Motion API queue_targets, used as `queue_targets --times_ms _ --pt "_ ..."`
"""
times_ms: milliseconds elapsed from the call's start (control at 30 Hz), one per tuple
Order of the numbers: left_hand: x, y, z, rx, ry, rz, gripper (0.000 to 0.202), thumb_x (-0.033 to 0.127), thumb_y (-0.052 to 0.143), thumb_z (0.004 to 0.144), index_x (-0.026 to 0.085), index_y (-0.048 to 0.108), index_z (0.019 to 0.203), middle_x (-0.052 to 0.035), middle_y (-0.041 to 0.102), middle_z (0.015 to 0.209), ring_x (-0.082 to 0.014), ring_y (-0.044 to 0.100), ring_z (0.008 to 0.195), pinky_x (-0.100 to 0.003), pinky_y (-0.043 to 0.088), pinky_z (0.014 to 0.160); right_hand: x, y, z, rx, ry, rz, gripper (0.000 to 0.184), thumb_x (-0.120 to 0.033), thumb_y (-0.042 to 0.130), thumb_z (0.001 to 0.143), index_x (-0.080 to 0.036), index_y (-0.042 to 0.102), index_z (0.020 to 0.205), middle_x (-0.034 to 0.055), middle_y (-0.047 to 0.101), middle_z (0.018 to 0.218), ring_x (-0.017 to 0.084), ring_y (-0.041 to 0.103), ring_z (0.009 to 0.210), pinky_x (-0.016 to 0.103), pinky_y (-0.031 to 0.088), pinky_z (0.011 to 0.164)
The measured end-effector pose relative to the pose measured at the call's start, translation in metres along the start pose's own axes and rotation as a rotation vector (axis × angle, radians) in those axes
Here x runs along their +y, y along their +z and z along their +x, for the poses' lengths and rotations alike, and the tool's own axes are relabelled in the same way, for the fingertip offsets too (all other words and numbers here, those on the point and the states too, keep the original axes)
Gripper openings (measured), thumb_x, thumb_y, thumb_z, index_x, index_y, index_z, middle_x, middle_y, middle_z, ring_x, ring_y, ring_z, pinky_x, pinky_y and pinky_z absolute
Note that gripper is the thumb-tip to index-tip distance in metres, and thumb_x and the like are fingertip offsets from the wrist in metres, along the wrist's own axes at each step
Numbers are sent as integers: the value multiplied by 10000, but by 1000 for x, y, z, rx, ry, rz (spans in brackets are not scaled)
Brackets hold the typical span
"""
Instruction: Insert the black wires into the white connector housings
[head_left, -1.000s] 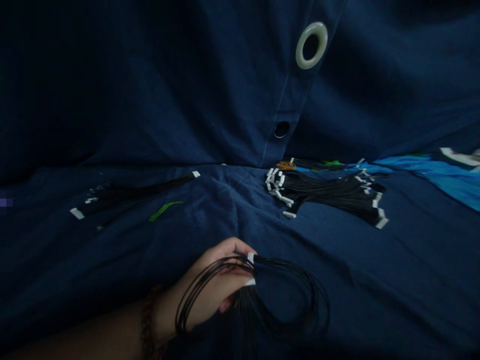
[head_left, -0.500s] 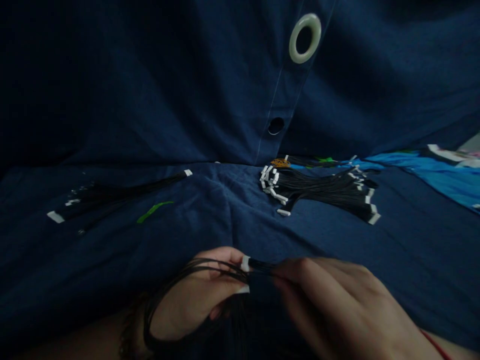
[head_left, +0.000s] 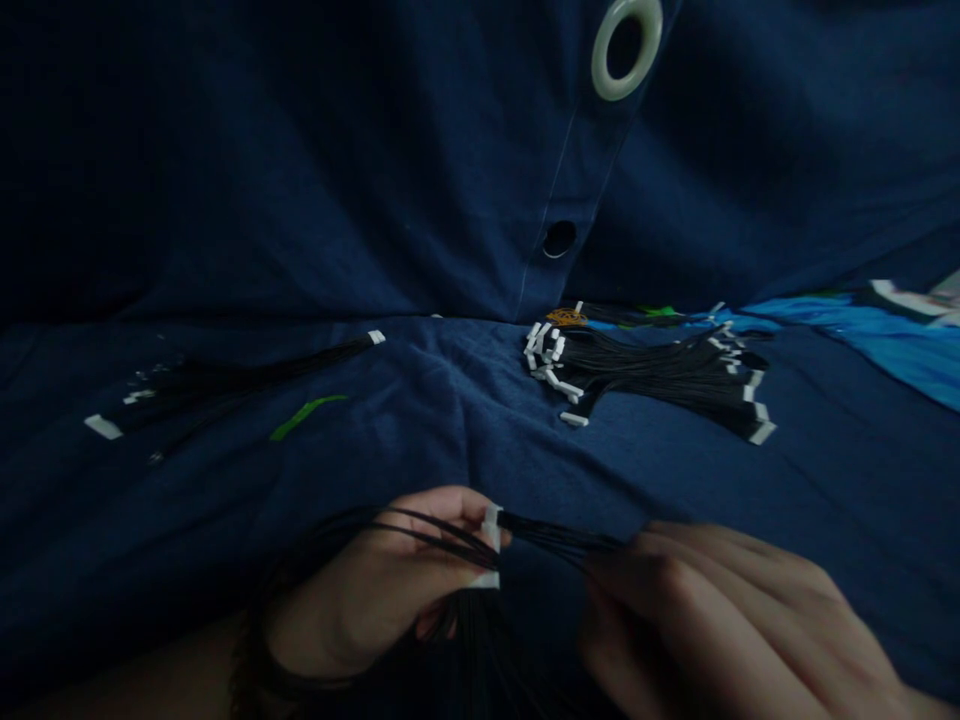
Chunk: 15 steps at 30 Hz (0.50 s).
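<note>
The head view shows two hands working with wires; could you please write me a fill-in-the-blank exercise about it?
1. The connectors in the left hand are ____ in colour.
2. The wires in the right hand are ____.
3. The narrow strip on the cloth is ____.
4. The thicker wire bundle lies on the picture's ____ side.
Missing words: white; black; green; right.

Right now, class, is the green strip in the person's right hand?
No: the green strip lies on the dark blue cloth, while the right hand holds black wires.
</note>
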<state>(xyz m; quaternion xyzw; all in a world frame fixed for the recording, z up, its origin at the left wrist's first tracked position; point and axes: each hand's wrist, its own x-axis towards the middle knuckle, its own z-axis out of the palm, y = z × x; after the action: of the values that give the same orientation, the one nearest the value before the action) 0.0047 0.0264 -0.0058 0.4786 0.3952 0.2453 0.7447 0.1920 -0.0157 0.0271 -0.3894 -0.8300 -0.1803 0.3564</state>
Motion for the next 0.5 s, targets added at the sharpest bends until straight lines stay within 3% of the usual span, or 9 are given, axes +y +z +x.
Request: queue_targets --times_ms 267,500 --pt "-2 -1 1 9 19 -6 109 195 629 698 203 589 800 76 512 588 -42 379 430 -150 289 405 -2 -3 -1 -139 37 -1 318 -145 409 834 -199 479 528 -10 516 465 122 474 424 291 315 431" --pt "-2 -2 1 -5 30 15 105 231 640 704 192 577 779 76 481 560 -43 369 420 -150 270 383 0 -3 -3 -64 -67 -22 249 -112 422 806 -206 468 579 -21 493 456 125 444 402 301 310 449"
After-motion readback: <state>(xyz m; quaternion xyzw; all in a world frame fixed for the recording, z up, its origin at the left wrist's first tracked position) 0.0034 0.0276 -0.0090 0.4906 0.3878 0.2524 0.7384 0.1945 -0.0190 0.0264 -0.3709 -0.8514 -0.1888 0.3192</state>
